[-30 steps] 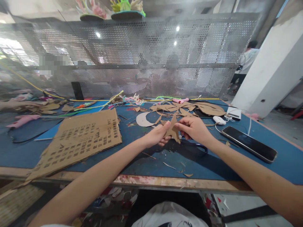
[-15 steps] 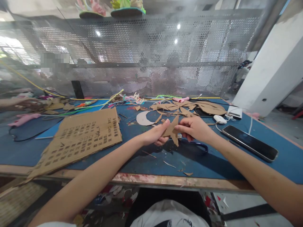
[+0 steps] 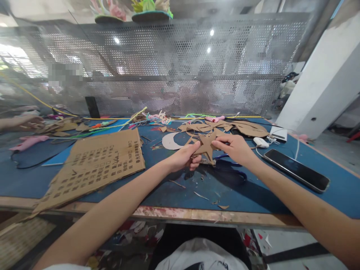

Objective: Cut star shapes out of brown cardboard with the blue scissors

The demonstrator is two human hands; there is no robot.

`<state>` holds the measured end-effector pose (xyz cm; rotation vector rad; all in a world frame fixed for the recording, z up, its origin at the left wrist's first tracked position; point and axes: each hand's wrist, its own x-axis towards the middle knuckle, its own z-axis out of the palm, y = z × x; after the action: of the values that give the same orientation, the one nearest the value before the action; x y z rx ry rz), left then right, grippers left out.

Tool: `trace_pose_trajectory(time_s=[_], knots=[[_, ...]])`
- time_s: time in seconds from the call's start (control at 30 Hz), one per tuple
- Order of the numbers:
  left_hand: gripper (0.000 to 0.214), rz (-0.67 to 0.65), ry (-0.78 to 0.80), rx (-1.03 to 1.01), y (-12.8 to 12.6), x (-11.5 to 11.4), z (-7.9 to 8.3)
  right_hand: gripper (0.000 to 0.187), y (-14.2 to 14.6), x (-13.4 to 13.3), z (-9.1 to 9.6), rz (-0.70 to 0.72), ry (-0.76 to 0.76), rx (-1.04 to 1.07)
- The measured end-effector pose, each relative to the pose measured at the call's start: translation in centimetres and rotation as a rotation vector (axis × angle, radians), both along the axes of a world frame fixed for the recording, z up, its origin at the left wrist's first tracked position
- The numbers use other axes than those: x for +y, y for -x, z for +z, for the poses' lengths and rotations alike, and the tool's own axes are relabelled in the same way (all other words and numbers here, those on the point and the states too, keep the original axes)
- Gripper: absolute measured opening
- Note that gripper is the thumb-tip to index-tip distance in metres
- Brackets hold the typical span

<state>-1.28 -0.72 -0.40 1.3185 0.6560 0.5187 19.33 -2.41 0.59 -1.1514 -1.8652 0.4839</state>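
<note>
A brown cardboard star is held between both my hands just above the table. My left hand is closed on its left side, thumb on top. Thumb and fingers of my right hand pinch its right edge. Below the star, blue-handled scissors lie on the table, their blades partly hidden. A white crescent rests just beyond my left hand. Behind the star is a heap of cut cardboard pieces.
A printed cardboard sheet lies on the left of the blue table. Pink glue guns with cords are at left and back. A phone and a white earphone case are on the right. Another person's hand reaches in at far left.
The star has turned to lie flatter and face me more, and more of the scissors shows beneath it. Both hands still grip it, with the right hand shifted slightly.
</note>
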Motion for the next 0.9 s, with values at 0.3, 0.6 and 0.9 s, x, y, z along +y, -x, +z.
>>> trace_pose_trajectory(time_s=[0.3,0.6,0.9], knots=[[0.038,0.208,-0.050,-0.052,-0.3,1.1,-0.5,0.059,-1.1,1.5,-0.3,-0.045,0.235,0.772],[0.018,0.362,0.123,-0.188,-0.2,1.3,-0.7,0.041,-0.7,1.4,-0.6,-0.022,0.271,0.772],[0.040,0.381,0.128,-0.308,-0.1,0.9,-0.3,0.040,-0.2,1.1,-0.8,-0.015,0.335,0.768]])
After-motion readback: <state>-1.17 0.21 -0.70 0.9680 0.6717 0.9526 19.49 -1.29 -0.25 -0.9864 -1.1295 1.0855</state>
